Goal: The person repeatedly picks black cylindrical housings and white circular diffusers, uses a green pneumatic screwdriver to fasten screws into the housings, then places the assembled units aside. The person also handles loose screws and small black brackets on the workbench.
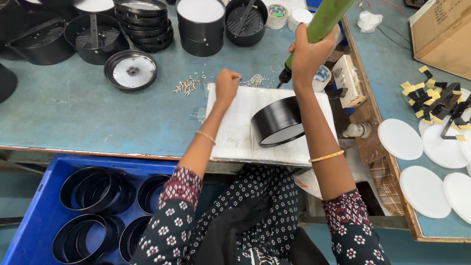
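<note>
Your right hand (pixel 309 54) clamped around a green powered screwdriver (pixel 321 22), tip down just beyond the black round housing (pixel 277 121) lying tilted on the white pad (pixel 235 127), your left hand (pixel 226 84) pinched shut beside scattered small screws (pixel 186 86), blue crate of black rings (pixel 93 206) below your left elbow

Worn blue-green workbench (pixel 88 118), wood-edged side table (pixel 392 64), evenly lit.

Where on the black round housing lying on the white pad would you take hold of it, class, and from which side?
Grip the black round housing by its curved side wall, coming from above and the left. It lies tilted on the white pad with its open mouth facing the person, so the wall is exposed there. The right hand with the green screwdriver crowds the right side.
</note>
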